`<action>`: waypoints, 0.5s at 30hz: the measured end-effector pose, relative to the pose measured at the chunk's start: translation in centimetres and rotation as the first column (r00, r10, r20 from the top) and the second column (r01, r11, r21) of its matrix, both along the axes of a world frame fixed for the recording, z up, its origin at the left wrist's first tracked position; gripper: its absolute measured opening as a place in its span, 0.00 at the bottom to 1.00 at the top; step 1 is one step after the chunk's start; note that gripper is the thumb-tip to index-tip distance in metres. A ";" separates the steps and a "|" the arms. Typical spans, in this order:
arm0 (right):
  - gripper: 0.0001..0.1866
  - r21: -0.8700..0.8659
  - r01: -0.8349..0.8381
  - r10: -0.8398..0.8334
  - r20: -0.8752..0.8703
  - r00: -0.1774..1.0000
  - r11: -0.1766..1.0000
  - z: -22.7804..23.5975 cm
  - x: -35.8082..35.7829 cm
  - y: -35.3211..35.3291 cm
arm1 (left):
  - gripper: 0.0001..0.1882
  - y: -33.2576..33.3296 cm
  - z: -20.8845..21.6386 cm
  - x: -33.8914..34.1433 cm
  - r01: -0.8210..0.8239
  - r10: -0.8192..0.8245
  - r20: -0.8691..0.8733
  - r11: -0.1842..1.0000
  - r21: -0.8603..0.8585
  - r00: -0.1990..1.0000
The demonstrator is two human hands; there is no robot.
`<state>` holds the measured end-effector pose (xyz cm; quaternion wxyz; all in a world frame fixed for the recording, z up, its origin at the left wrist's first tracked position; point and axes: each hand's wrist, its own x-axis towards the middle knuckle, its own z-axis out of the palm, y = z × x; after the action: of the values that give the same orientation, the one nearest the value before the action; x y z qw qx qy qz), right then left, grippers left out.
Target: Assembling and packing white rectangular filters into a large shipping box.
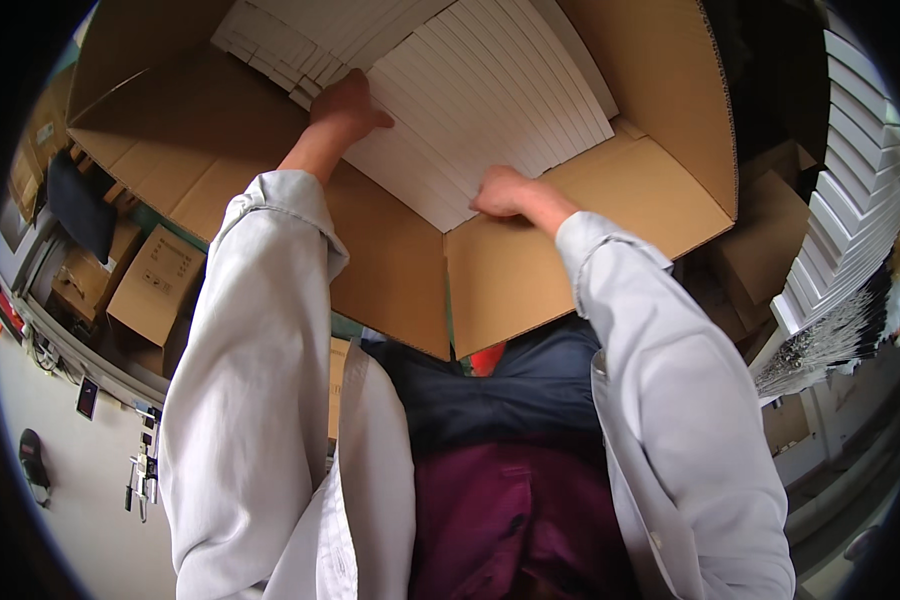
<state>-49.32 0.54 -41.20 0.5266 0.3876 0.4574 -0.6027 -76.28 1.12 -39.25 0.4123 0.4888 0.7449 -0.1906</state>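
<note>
A large open cardboard carton (660,110) stands before the person, its near flaps folded outward. Inside it lies the biggest block of white panels (490,100), packed side by side in a close row. Outside, to the right, is a stack of white slats (845,200); whether these belong with the panels cannot be told. A smaller white bundle (300,40) fills the carton's far left part. The left hand (346,110), thumb spread from bent fingers, touches the block's left edge; the right hand (505,193), narrowly curled, meets its near edge. Neither clearly grips anything. Packing looks well advanced; the carton remains unclosed.
</note>
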 end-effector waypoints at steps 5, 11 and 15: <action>0.16 0.313 -0.077 0.100 -0.059 0.993 0.947 1.0 -2.7 -1.5 | 0.36 -0.1 0.0 0.6 -0.044 0.044 0.000 0.999 0.015 0.999; 0.18 0.350 -0.038 0.055 -0.039 0.998 0.936 2.0 -2.0 -1.6 | 0.37 0.0 -0.3 0.8 -0.022 0.022 -0.030 0.999 0.025 0.999; 0.16 0.410 -0.078 0.139 -0.120 0.983 0.909 0.6 -0.7 0.1 | 0.38 -0.1 -0.3 0.8 -0.028 0.029 -0.003 0.998 0.053 1.000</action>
<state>-50.02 0.62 -40.62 0.4330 0.4166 0.6302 -0.4918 -75.49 0.99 -39.57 0.4004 0.4886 0.7573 -0.1657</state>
